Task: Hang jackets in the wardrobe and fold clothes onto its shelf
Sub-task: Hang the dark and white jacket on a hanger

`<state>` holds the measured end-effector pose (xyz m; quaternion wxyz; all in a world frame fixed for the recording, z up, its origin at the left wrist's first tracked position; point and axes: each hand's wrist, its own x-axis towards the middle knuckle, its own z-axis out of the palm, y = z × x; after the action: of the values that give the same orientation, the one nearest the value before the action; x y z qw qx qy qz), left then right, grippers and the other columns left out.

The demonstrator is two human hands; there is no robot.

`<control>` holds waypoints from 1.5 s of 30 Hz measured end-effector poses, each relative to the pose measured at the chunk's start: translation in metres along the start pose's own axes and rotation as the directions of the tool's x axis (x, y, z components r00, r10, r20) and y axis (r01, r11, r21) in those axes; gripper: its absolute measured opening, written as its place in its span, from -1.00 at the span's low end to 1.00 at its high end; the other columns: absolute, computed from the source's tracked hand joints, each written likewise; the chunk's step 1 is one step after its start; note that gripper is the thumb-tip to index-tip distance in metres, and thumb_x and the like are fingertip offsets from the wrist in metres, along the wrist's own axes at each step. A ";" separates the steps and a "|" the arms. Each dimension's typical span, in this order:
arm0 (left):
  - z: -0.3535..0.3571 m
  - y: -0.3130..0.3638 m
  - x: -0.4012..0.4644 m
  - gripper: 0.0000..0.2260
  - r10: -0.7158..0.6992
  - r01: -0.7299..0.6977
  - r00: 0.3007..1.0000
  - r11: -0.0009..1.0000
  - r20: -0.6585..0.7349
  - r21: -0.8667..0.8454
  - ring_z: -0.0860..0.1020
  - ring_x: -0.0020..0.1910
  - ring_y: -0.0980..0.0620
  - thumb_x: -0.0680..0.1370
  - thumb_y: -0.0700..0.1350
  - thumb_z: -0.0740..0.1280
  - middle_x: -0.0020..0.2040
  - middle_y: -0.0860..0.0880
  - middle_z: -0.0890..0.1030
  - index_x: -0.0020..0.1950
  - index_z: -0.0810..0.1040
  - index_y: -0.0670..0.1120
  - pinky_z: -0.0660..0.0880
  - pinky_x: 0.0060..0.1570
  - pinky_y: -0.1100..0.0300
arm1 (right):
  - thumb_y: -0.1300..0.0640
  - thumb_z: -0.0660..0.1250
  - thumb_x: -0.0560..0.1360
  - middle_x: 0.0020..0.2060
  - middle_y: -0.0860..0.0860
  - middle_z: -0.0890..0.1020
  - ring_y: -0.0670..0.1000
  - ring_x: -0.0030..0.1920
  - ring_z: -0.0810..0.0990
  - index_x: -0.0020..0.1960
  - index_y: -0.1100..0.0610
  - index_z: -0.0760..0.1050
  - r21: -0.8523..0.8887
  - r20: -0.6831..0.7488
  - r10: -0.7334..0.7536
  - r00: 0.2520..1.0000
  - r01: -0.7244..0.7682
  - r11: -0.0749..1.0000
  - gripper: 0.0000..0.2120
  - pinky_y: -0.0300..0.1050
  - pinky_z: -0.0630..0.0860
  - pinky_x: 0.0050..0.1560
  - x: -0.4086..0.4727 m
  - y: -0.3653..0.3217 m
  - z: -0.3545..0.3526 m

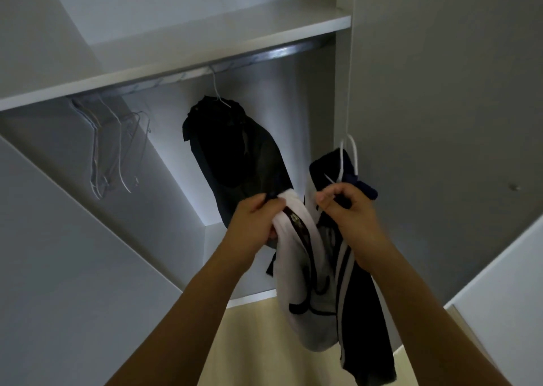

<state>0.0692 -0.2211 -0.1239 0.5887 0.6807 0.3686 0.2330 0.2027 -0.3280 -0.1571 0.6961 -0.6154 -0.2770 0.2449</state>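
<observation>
The left hand [258, 221] is gripping the white-and-navy jacket [311, 283] while the right hand [346, 206] is clutching its white hanger [349, 159]. The dressing step looks nearly done; next, the hook needs lifting to the rail [264, 55] above both hands.

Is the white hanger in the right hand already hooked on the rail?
No, the white hanger is held by the right hand well below the rail.

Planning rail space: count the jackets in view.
2. A dark jacket hangs on the rail; a navy-and-white jacket is held in both hands, on a white hanger. Others may be hidden.
</observation>
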 end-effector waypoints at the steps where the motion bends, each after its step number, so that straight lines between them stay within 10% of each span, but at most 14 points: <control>1: -0.001 0.000 0.000 -0.86 -0.031 0.026 0.997 0.996 -0.066 -0.081 0.57 -0.39 0.13 0.58 -0.11 0.32 -0.36 0.02 0.58 -0.18 0.57 -0.07 0.53 -0.33 0.29 | 0.12 0.44 0.47 -0.32 -0.11 0.57 -0.16 -0.24 0.57 -0.26 0.10 0.51 -0.018 -0.014 -0.019 1.000 0.019 1.000 -0.83 -0.36 0.48 -0.14 -0.001 0.003 -0.002; 6: -0.002 0.005 -0.005 -0.82 -0.043 0.024 0.991 0.989 -0.127 -0.145 0.54 -0.20 -0.09 0.58 -0.09 0.32 -0.17 -0.20 0.56 -0.05 0.58 -0.21 0.54 -0.10 0.04 | -0.10 0.48 0.35 -0.34 0.00 0.60 -0.05 -0.30 0.57 -0.26 0.01 0.61 -0.081 0.176 -0.048 0.983 0.063 0.995 -0.81 -0.24 0.53 -0.22 -0.014 0.006 0.008; 10: 0.004 0.005 -0.007 -0.81 -0.011 -0.004 0.987 0.995 -0.159 -0.096 0.56 -0.31 0.08 0.59 -0.07 0.31 -0.18 -0.16 0.58 -0.05 0.58 -0.19 0.55 -0.25 0.21 | -0.10 0.46 0.38 -0.20 0.06 0.62 0.12 -0.07 0.59 -0.21 -0.05 0.62 -0.204 0.199 -0.084 0.976 0.125 0.971 -0.87 -0.03 0.56 0.00 -0.013 0.009 0.017; 15: -0.001 0.003 -0.008 -0.70 0.012 -0.015 0.980 1.000 -0.197 -0.013 0.52 -0.27 -0.02 0.59 -0.04 0.31 -0.14 -0.33 0.55 0.05 0.55 -0.31 0.52 -0.21 0.15 | -0.11 0.36 0.45 0.02 0.09 0.50 -0.24 -0.08 0.48 -0.20 -0.06 0.51 -0.494 0.189 -0.116 0.975 0.196 0.847 -0.85 -0.50 0.37 -0.15 -0.012 0.016 0.020; 19: -0.004 0.004 -0.009 -0.77 -0.018 0.012 0.982 0.999 -0.188 -0.030 0.55 -0.29 0.02 0.59 -0.04 0.31 -0.14 -0.25 0.58 -0.01 0.58 -0.21 0.55 -0.29 0.27 | -0.08 0.34 0.49 0.13 0.03 0.42 -0.22 -0.11 0.44 -0.01 -0.09 0.51 -0.589 0.232 -0.180 0.956 0.285 0.756 -0.88 -0.50 0.35 -0.19 -0.013 0.012 0.023; 23: -0.006 0.008 -0.008 -0.69 -0.115 0.088 0.979 0.984 -0.170 -0.157 0.52 -0.19 -0.14 0.58 -0.08 0.32 -0.12 -0.30 0.56 0.10 0.53 -0.35 0.56 -0.05 -0.07 | 0.02 0.29 0.53 0.02 0.05 0.48 -0.15 -0.18 0.50 -0.05 -0.07 0.50 -0.507 0.219 -0.186 0.958 0.274 0.817 -0.98 -0.43 0.41 -0.22 -0.016 0.011 0.025; 27: -0.008 0.010 -0.009 -0.68 -0.140 0.101 0.976 0.971 -0.167 -0.218 0.49 -0.19 -0.13 0.59 -0.11 0.32 -0.15 -0.21 0.53 0.11 0.52 -0.39 0.46 -0.11 0.04 | 0.12 0.32 0.53 -0.18 0.11 0.52 -0.09 -0.32 0.50 -0.28 0.03 0.53 -0.443 0.208 -0.151 0.966 0.231 0.866 -0.80 -0.28 0.43 -0.28 -0.014 0.015 0.023; 36: -0.001 0.015 -0.012 -0.65 -0.150 0.116 0.980 0.966 -0.132 -0.231 0.46 -0.19 -0.15 0.59 -0.07 0.31 -0.15 -0.22 0.52 0.11 0.52 -0.39 0.44 -0.09 0.02 | -0.02 0.21 0.59 0.18 0.07 0.45 -0.05 0.01 0.52 0.13 -0.02 0.59 -0.520 0.196 -0.029 0.980 0.129 0.845 -0.77 -0.20 0.49 0.10 -0.013 0.024 0.030; 45: 0.004 0.017 -0.014 -0.81 -0.134 0.117 0.988 0.973 -0.071 -0.198 0.55 -0.23 -0.09 0.59 -0.04 0.31 -0.22 -0.16 0.59 -0.07 0.62 -0.14 0.54 -0.04 0.03 | 0.04 0.30 0.55 0.17 0.12 0.48 -0.05 0.01 0.54 0.04 -0.03 0.53 -0.426 0.051 -0.026 0.998 0.046 0.904 -0.91 -0.35 0.45 0.01 -0.013 0.021 0.029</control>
<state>0.0671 -0.2355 -0.1063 0.6495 0.5853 0.4110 0.2582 0.1734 -0.3134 -0.1768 0.5428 -0.7420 -0.3505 0.1789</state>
